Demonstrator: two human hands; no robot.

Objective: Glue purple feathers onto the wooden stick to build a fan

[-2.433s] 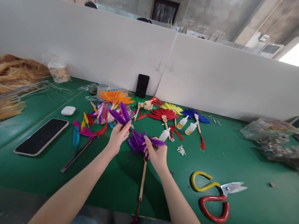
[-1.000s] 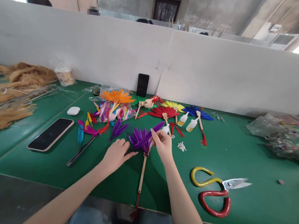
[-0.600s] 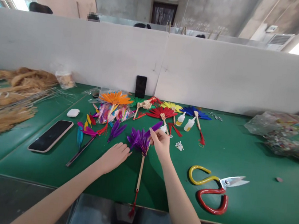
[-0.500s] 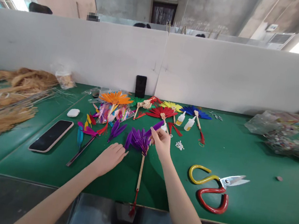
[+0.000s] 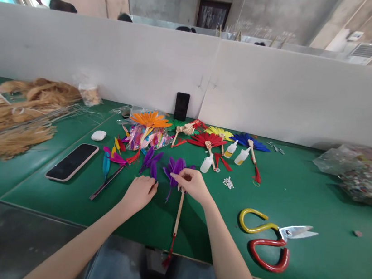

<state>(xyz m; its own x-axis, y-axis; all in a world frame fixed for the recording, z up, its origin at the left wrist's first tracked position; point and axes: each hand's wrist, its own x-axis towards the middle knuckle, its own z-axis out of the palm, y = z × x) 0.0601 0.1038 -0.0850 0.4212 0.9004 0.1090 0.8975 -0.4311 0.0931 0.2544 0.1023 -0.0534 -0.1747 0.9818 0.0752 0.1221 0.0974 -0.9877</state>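
A hand fan of purple feathers (image 5: 178,165) with a pale wooden handle (image 5: 179,214) and a red tassel lies in front of me. My right hand (image 5: 195,185) is over the base of its feathers, thumb and fingers pinched on a purple feather (image 5: 171,182) whose quill points down. To the left, my left hand (image 5: 139,193) rests on the table, fingers curled together. Its fingertips are at the lower end of some loose purple feathers (image 5: 151,160); what they grip, if anything, is hidden.
Scissors (image 5: 285,232) lie at right, near small white beads (image 5: 228,182) and glue bottles (image 5: 206,163). Finished fans, such as a red one (image 5: 206,141), line the back. At left are a phone (image 5: 72,162), coloured feathers (image 5: 115,155) and tan fibre bundles (image 5: 23,122). A white partition (image 5: 130,63) stands behind.
My right hand has moved down over the fan's base, lowering the feather to the left side. My left fingers have curled in beside the loose feathers. The view has shifted slightly.
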